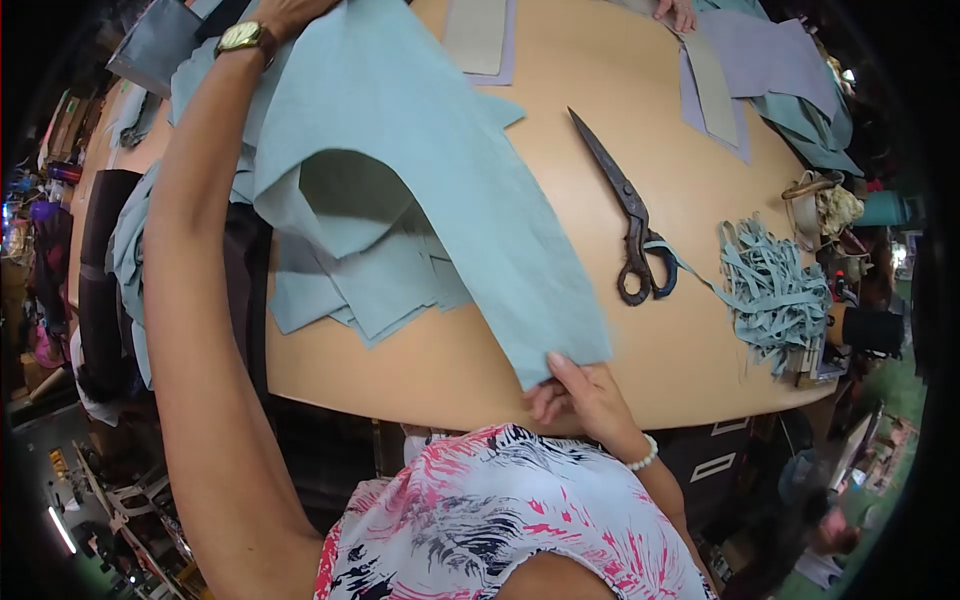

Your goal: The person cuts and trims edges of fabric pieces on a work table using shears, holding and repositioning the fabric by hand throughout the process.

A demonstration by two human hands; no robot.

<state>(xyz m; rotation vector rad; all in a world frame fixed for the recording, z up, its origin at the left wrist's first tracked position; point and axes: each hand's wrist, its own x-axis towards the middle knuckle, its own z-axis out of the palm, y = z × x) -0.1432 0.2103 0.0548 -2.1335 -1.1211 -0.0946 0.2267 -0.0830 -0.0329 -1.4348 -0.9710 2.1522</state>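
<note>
A large light-blue cloth piece (430,130) with a curved cut-out hangs above the table between my two hands. My right hand (575,395) pinches its lower corner near the front edge, thumb on top. My left hand (290,12), with a watch at the wrist, is stretched out to the top left at the cloth's far end; its fingers are partly cut off by the frame edge. Under the raised cloth lie several stacked blue pieces (370,290). Black scissors (630,200) rest to the right, a thin blue strip across their handle.
A heap of blue strips (775,290) lies at the table's right side, near a basket (808,210). Grey and lavender pieces (480,40) lie at the back. Another person's hand (678,12) is at the far right edge. A dark roll (103,270) stands left.
</note>
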